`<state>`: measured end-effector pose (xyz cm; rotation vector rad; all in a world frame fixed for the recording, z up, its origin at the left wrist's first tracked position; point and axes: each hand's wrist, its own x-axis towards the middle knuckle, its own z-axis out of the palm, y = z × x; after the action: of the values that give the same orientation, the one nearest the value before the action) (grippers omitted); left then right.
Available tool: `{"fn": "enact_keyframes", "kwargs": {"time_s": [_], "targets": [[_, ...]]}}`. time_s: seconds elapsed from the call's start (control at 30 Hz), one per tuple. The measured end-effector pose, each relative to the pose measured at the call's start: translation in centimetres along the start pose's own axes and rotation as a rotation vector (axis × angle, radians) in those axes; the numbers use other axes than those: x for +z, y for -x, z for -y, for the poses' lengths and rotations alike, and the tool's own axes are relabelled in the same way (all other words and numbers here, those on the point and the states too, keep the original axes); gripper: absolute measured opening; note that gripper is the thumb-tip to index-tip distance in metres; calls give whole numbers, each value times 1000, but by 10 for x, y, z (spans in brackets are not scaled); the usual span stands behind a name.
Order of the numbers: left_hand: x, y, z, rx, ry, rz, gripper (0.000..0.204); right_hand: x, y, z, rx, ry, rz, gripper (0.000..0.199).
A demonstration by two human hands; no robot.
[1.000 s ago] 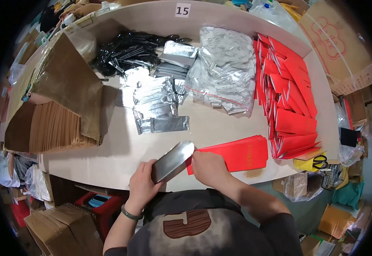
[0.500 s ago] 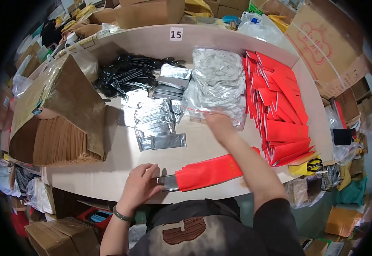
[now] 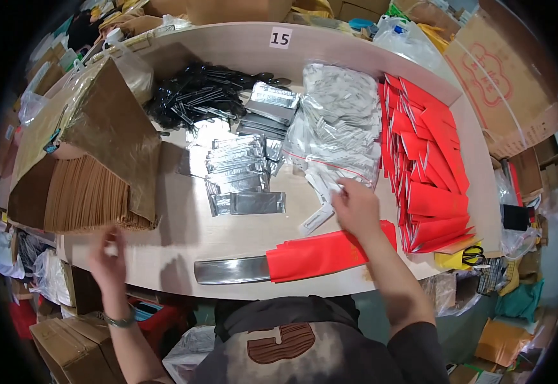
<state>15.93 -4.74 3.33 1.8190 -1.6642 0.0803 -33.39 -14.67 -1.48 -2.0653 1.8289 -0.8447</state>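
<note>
My right hand [image 3: 357, 208] is closed, thumb and fingertips together, at a small white packet [image 3: 317, 219] just below the mouth of a clear zip bag [image 3: 340, 121] full of white packets. More white packets stick out of that mouth. My left hand [image 3: 107, 259], blurred, hangs by the table's front edge below a cardboard box [image 3: 109, 144] of upright brown paper sleeves [image 3: 87, 192]; its fingers are smeared. Between the hands a stack of red sleeves [image 3: 317, 256] lies flat, with a long silver packet [image 3: 231, 271] protruding from its left end.
Silver packets [image 3: 237, 173] lie mid-table, with black plastic-wrapped utensils [image 3: 196, 96] behind. Red sleeves [image 3: 429, 160] are heaped on the right. Black-handled scissors [image 3: 473, 255] rest at the right corner. A raised board [image 3: 228, 48] edges the table's back; cartons [image 3: 506, 77] surround it.
My left hand has left the silver packet at the red stack and moved left toward the box. My right hand has drawn back from the zip bag's mouth, and white packets now stick out there.
</note>
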Motion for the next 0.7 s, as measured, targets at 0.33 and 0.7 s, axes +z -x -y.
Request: {"fn": "enact_keyframes", "kwargs": {"time_s": [0.33, 0.7], "targets": [[17, -89, 55, -280, -95, 405, 16, 16, 14, -11, -345, 202, 497, 24], [51, -44, 116, -246, -269, -11, 19, 107, -7, 65, -415, -220, 245, 30]]}}
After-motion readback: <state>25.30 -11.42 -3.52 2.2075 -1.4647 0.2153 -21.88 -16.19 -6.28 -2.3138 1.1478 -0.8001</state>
